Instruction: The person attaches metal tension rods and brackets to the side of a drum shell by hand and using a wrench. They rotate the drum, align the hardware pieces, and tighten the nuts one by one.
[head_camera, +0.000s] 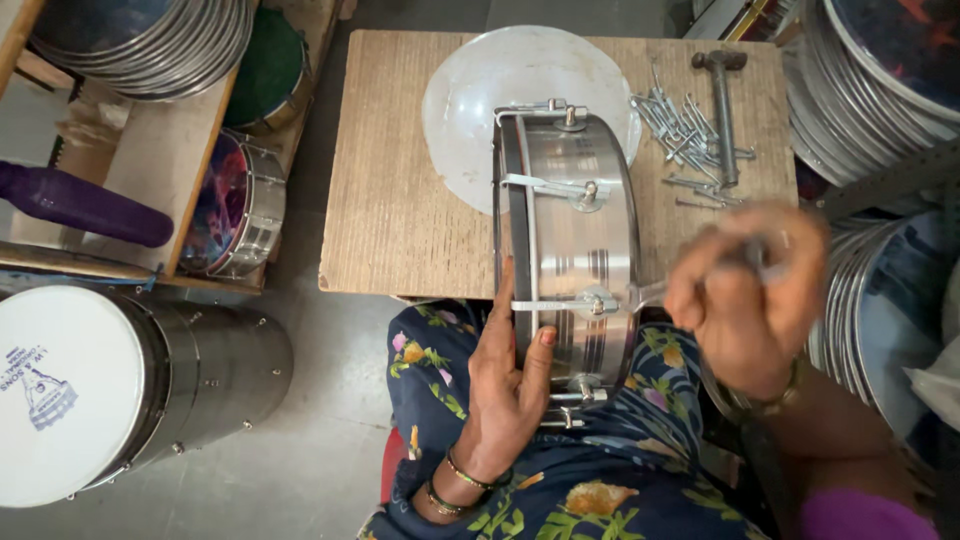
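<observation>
Standing on edge at the near edge of the wooden table (400, 200), a steel drum shell (580, 250) is being gripped by the left hand (505, 385), while the blurred right hand (745, 300) is clenching a thin tool (655, 292) at a tension lug (598, 303), with bolts (690, 135) and hammer (723, 110) lying at the far right corner.

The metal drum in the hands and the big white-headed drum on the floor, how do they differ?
The metal drum is shallow and stands on its edge across the table and lap, steadied by the left hand; the white-headed drum is deep, lying on its side, untouched. The right hand is blurred. Both have shiny metal shells.
</observation>
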